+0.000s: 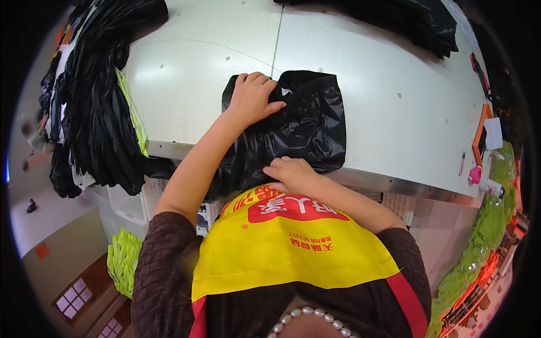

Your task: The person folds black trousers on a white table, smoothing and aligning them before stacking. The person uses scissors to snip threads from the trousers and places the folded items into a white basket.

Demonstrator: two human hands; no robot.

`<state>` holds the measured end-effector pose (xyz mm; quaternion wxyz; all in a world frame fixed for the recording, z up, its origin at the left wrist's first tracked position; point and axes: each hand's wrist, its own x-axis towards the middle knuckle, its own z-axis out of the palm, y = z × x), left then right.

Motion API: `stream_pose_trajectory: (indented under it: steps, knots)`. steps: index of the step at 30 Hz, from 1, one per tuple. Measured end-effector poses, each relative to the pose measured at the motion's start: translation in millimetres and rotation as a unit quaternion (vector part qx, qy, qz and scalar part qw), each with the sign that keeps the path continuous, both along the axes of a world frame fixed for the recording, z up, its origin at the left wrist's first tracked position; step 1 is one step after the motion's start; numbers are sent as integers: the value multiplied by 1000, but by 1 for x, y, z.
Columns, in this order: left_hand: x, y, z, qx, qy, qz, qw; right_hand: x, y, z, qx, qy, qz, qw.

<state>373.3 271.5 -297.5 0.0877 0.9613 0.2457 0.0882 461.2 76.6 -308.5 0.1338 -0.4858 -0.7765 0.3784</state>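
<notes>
A shiny black garment [313, 127] lies on the near edge of the white table, part of it hanging over the front. Its open top edge points away from me, and a small white label shows inside. My left hand [255, 100] rests across the upper left of the garment, fingers over the top edge and thumb spread apart. Lower down, near the table's front edge, my right hand [294, 174] lies on the same garment with its fingers loosely bent and the thumb apart. The yellow apron [293, 248] I wear reaches up to the garment's lower part.
The white table [383, 112] has a metal front edge. Black garments [101, 112] are heaped at the left over yellow-green fabric [131, 107]. More black fabric [400, 25] lies at the far right. A pink-topped bottle [489, 185] and an orange frame [480, 134] sit along the right edge.
</notes>
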Motion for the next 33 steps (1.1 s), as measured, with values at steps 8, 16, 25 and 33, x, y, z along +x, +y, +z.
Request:
stream_pose_trajectory:
  steps: [8, 16, 25, 33]
  knots:
    - [-4, 8, -49, -88, -88, 52, 991, 28, -76, -27, 268, -97, -14, 958]
    - [23, 8, -29, -61, -202, 33, 977, 42, -83, -36, 229, -52, 2, 972]
    - [117, 11, -39, -80, -77, -75, 991, 90, -57, -30, -30, 214, -85, 973]
    - [152, 20, -43, -94, 1, -185, 978, 225, -100, -11, -2, 245, -505, 828]
